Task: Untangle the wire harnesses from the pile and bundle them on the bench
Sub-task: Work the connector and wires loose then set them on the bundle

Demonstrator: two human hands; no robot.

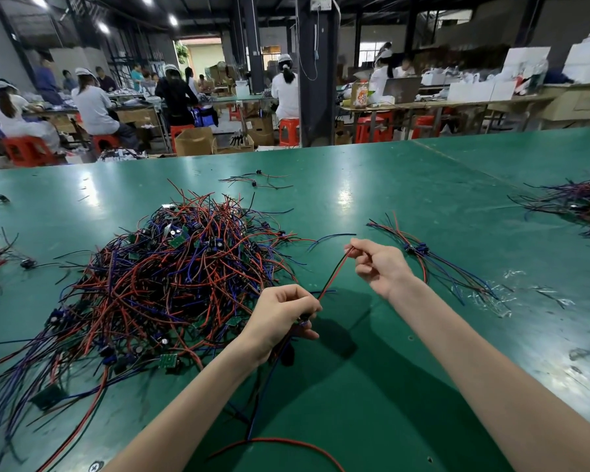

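1. The left hand [283, 316] is gripping one harness [332, 275] near its dark connector, with the fingers curled round it. It is working low over the green bench [406, 185], toward 6 o'clock.
2. The right hand [378, 264], at 1 o'clock from the left one, is pinching the red and black wires of the same harness between thumb and fingertips. These wires are running straight between both hands.
3. The other wires of this harness are hanging from the left hand toward 6 o'clock and are reaching the bench there.
4. The big pile [171, 277] is lying at 9 o'clock, just beside the left hand.
5. I am judging this step as straightening one freed harness. It is better to let the right fingers slide along the wires while the left hand is keeping the connector fixed. Pulling slowly matters, because the hanging ends are passing near the pile and could catch there.
6. A tied bundle [419, 248] is lying on the bench at 2 o'clock from the right hand, close to it.
7. I am seeing no container on the bench. A cardboard box [195, 141] is standing beyond the far edge at 11 o'clock, and what it holds I cannot tell.
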